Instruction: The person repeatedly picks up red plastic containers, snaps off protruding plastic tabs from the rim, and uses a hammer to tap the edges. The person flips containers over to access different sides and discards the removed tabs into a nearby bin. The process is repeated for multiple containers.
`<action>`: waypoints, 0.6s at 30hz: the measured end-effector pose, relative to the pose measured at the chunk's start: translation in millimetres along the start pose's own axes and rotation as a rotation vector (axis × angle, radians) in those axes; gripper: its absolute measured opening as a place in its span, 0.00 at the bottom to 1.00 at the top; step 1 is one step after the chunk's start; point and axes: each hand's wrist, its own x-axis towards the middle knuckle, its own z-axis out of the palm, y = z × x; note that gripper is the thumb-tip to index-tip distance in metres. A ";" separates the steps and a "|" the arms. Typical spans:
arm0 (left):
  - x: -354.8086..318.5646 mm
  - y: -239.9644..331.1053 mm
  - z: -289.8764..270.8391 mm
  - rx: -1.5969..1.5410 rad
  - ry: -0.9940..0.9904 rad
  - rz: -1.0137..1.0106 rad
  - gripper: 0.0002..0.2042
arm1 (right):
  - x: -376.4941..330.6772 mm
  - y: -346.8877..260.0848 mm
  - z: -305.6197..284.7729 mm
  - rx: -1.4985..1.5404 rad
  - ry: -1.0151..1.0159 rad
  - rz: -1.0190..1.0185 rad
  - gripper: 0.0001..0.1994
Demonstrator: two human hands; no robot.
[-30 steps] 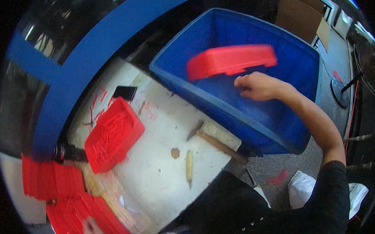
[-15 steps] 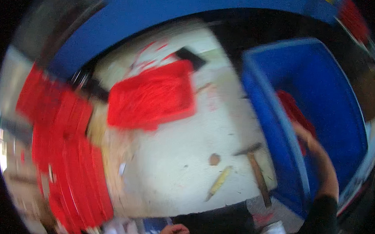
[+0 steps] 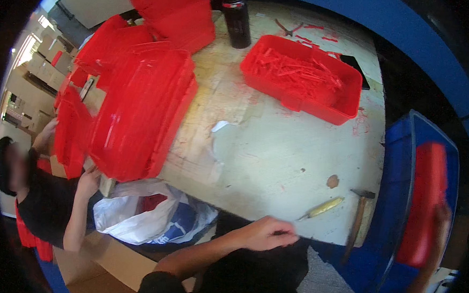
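Since the earlier frame my head view has swung left, pushing the blue bin (image 3: 389,209) out to the right rim, while the left hand (image 3: 272,235) has come up to the table's near edge and the red plastic tray (image 3: 423,203) shows far more of itself inside the bin. That tray is what I'm watching: it lies just left of the right hand (image 3: 441,217), its long axis running near to far, roughly along the bin's length. The right hand is clearly the nearer; the left is well apart, on the other side of the bin's wall. The right hand is at the tray's right edge, but blur hides its fingers, so I can't tell whether they pinch it or merely touch. The left hand is empty, its fingers loosely bent, just beside the yellow-handled blade (image 3: 326,206); the hammer (image 3: 355,224) lies farther right, its handle overhanging the white table (image 3: 271,165). Beyond, an open red box (image 3: 322,110) holds red offcuts (image 3: 298,72); on the left, a co-worker's hand (image 3: 88,182) is beside stacked red trays (image 3: 140,114).
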 end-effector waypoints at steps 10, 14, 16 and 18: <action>25.8 75.2 -78.9 -0.434 0.342 0.514 0.28 | -244.2 -167.9 69.0 0.953 -0.159 -0.491 0.27; -56.4 51.6 -118.2 -0.665 0.586 0.157 0.27 | -308.8 -210.8 155.6 1.453 -0.620 -0.301 0.23; -89.0 43.8 -126.3 -0.693 0.664 0.168 0.26 | -314.2 -216.7 185.6 1.363 -0.846 -0.055 0.19; -108.1 52.3 -138.5 -0.581 0.648 0.129 0.23 | -305.0 -209.0 203.3 0.340 -0.401 -0.831 0.17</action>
